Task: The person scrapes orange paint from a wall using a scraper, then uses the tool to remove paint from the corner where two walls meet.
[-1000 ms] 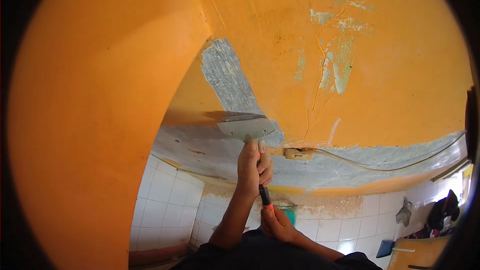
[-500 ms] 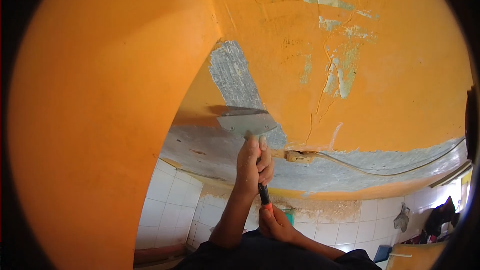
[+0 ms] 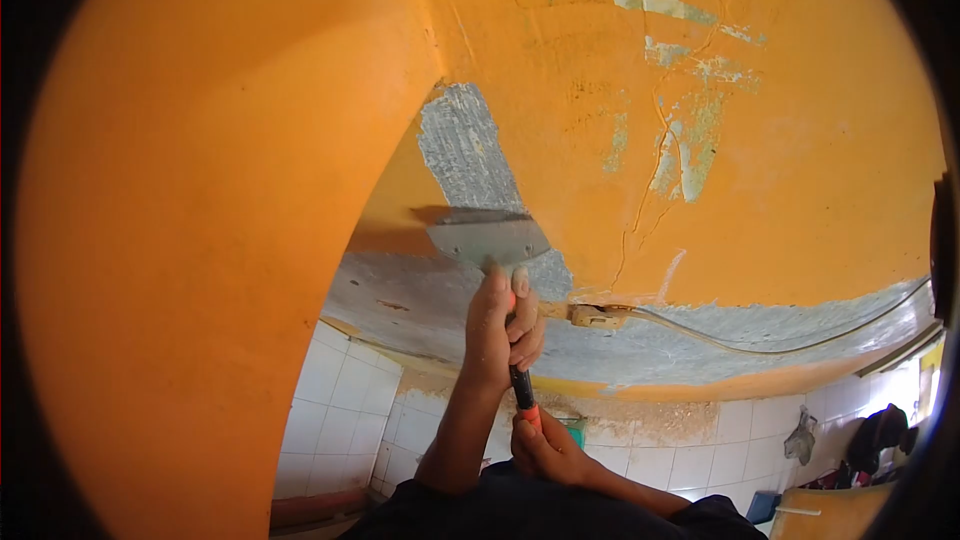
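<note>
A wide-bladed scraper (image 3: 488, 240) with a black and red handle lies with its blade against a grey bare strip (image 3: 470, 155) in the orange painted wall (image 3: 780, 170). My left hand (image 3: 502, 325) is wrapped round the upper handle, just below the blade. Lower down, my right hand (image 3: 550, 448) grips the red end of the same handle. The blade's edge meets the grey patch, and a dark shadow falls beside it to the left.
A small box (image 3: 597, 316) with a cable (image 3: 720, 345) sits right of the scraper. An orange surface (image 3: 190, 240) bulges close on the left. White tiles (image 3: 325, 390) line the lower wall. Dark items (image 3: 880, 438) hang at the far right.
The scraper blade and both hands have shifted slightly left, and the blade sits a little higher on the grey strip. Both hands keep their hold on the handle.
</note>
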A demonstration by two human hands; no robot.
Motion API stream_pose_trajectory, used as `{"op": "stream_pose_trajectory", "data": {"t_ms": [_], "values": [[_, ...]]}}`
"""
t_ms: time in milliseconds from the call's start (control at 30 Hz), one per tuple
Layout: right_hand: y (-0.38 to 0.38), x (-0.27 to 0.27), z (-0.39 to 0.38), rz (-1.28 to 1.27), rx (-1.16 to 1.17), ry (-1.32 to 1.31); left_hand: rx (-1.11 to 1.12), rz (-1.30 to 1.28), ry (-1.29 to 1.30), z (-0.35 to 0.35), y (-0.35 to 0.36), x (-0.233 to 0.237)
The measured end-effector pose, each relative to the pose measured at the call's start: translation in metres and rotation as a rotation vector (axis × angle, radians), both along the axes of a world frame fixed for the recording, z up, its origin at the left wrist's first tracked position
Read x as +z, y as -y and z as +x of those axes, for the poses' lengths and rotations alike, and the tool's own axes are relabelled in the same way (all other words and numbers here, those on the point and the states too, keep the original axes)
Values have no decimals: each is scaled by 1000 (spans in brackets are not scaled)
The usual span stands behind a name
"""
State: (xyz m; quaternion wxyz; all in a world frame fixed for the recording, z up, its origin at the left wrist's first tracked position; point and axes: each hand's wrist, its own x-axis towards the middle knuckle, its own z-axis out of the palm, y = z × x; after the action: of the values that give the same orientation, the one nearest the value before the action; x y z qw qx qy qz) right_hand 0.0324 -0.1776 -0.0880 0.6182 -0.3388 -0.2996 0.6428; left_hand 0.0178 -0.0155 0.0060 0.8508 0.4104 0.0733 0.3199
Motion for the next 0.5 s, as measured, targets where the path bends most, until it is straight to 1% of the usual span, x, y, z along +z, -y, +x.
{"op": "stream_pose_trajectory", "data": {"t_ms": [33, 67, 133, 200, 233, 267, 333, 400, 500], "values": [[-1, -4, -1, -17, -4, -25, 2, 4, 1, -1, 0, -1], [0, -6, 0, -14, -3, -22, 10, -22, -51, -2, 3, -5], [3, -2, -1, 1, 2, 49, 11, -45, -105, 0, 2, 5], [-2, 14, 0, -13, 5, 46, 12, -26, 25, -2, -1, 21], [-4, 20, 3, -15, 12, 61, 16, -29, 29, -3, 0, 17], [-2, 13, 0, -9, 14, 68, 6, -37, -2, -3, 1, 13], [-1, 3, -7, 26, -12, -12, -7, -78, -100, -2, 7, 7], [1, -4, -5, 43, 5, -27, -3, -40, -80, -2, 5, 6], [-4, 4, -8, 20, 21, -67, -10, -5, -51, -4, 2, 10]]}}
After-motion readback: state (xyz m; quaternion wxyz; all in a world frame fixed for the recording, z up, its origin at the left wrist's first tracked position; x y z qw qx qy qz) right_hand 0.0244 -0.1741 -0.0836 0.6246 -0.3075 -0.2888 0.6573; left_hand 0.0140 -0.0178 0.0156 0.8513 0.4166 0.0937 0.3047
